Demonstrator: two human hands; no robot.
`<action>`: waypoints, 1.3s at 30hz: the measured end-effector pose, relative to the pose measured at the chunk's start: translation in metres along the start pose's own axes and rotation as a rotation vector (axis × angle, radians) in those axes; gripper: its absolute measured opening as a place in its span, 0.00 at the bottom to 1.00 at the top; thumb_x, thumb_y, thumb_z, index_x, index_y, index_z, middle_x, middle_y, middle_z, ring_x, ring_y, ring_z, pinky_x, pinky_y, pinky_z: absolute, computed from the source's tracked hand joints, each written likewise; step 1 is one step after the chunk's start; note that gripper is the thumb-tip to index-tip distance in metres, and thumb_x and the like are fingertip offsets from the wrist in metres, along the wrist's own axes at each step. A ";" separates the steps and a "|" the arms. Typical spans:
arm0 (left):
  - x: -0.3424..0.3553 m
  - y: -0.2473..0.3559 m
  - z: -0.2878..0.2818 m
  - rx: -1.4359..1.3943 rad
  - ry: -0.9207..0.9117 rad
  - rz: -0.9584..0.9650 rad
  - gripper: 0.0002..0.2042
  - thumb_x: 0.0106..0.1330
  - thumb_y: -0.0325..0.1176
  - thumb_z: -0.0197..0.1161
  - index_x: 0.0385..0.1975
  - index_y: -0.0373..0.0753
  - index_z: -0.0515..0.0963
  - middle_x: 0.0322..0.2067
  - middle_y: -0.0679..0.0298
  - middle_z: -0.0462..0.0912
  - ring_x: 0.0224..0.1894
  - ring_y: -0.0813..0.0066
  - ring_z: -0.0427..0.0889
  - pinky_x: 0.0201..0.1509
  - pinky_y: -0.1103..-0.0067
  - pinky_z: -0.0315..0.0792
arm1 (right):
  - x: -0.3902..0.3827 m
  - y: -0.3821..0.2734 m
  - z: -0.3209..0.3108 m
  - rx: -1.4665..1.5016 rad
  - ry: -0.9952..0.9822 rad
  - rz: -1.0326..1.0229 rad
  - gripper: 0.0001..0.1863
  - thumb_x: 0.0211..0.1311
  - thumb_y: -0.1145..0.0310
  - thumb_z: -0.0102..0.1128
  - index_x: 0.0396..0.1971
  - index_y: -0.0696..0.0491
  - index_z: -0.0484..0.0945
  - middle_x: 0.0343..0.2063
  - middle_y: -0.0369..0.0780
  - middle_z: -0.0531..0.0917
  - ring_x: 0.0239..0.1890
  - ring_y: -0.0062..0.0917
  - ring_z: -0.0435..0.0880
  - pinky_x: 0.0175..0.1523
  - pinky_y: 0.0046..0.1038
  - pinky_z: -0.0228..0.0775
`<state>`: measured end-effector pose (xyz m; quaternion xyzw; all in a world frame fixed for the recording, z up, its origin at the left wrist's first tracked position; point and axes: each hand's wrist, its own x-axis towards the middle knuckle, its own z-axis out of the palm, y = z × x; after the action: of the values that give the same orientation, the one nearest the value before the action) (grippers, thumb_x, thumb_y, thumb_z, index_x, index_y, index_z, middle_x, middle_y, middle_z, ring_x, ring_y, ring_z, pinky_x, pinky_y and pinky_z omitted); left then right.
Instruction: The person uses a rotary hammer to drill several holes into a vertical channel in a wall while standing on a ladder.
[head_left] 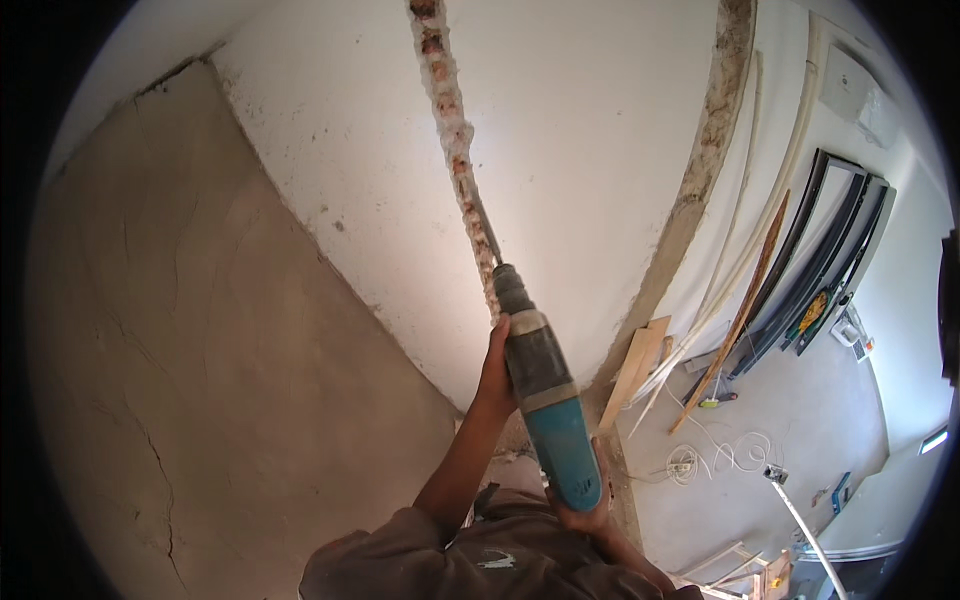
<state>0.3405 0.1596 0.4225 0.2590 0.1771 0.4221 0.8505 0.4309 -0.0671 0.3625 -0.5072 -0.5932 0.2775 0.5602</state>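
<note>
A teal and black rotary hammer drill (562,440) points up and away from me against a white wall (570,180). My left hand (496,368) is closed around its front part, just behind the chuck. At the rear, my right hand (588,518) grips the handle, most of its fingers hidden by the tool's body. The long metal bit (487,225) lies along a rough groove (440,90) cut into the wall, with reddish brick showing inside. Its tip seems to sit in the groove; whether it is turning I cannot tell.
A grey plastered wall (200,330) with cracks spans the left. On the right, wooden boards (636,372), long pale pipes (735,270) and dark frames (800,260) lean by the wall. Coiled white cable (690,465) lies on the floor near a white pole (808,535).
</note>
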 end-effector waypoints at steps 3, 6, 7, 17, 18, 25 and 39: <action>0.003 0.013 -0.001 0.007 -0.062 -0.005 0.24 0.69 0.55 0.48 0.46 0.38 0.72 0.35 0.59 0.81 0.37 0.69 0.82 0.42 0.71 0.79 | 0.002 0.030 0.007 -0.029 -0.048 -0.014 0.54 0.46 0.72 0.70 0.66 0.63 0.39 0.50 0.46 0.75 0.51 0.33 0.77 0.64 0.36 0.61; 0.007 0.017 0.000 0.041 -0.024 0.014 0.24 0.70 0.55 0.47 0.47 0.38 0.72 0.36 0.59 0.81 0.37 0.69 0.82 0.42 0.71 0.79 | 0.004 0.041 0.017 0.126 -0.020 0.063 0.53 0.47 0.72 0.70 0.66 0.61 0.38 0.49 0.44 0.77 0.52 0.30 0.78 0.68 0.38 0.53; 0.009 0.020 0.000 0.045 -0.012 0.014 0.24 0.70 0.55 0.47 0.47 0.38 0.72 0.36 0.59 0.81 0.37 0.69 0.82 0.42 0.71 0.79 | 0.006 0.042 0.021 0.289 -0.003 0.111 0.53 0.48 0.72 0.69 0.66 0.59 0.38 0.49 0.44 0.78 0.52 0.29 0.78 0.69 0.39 0.49; 0.048 0.050 -0.033 0.095 0.038 0.006 0.25 0.70 0.56 0.46 0.47 0.38 0.72 0.35 0.58 0.81 0.35 0.69 0.82 0.41 0.71 0.79 | 0.005 0.119 0.070 0.044 -0.119 0.098 0.38 0.55 0.63 0.63 0.63 0.49 0.55 0.50 0.42 0.76 0.53 0.30 0.76 0.72 0.39 0.42; 0.052 0.051 -0.036 0.110 0.053 -0.001 0.25 0.70 0.56 0.46 0.47 0.38 0.72 0.35 0.58 0.81 0.35 0.69 0.83 0.41 0.71 0.79 | 0.007 0.122 0.076 0.082 -0.075 0.096 0.39 0.54 0.62 0.64 0.64 0.51 0.55 0.50 0.43 0.76 0.53 0.32 0.76 0.70 0.39 0.46; 0.066 0.060 -0.048 0.195 0.089 -0.074 0.30 0.68 0.61 0.40 0.47 0.36 0.72 0.34 0.54 0.81 0.35 0.64 0.83 0.38 0.68 0.80 | 0.058 0.091 0.090 1.638 0.068 1.028 0.38 0.58 0.33 0.47 0.55 0.51 0.70 0.44 0.42 0.79 0.44 0.33 0.80 0.48 0.35 0.75; 0.088 0.091 -0.091 -0.133 -0.198 -0.123 0.35 0.66 0.63 0.42 0.62 0.41 0.60 0.45 0.48 0.72 0.43 0.53 0.78 0.48 0.62 0.76 | 0.082 0.078 0.138 1.485 -0.078 1.035 0.41 0.59 0.37 0.51 0.62 0.54 0.62 0.49 0.44 0.77 0.48 0.39 0.78 0.53 0.41 0.72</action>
<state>0.2870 0.3036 0.3961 0.2313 0.0794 0.3525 0.9033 0.3347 0.0668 0.2934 -0.2090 0.0220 0.8230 0.5278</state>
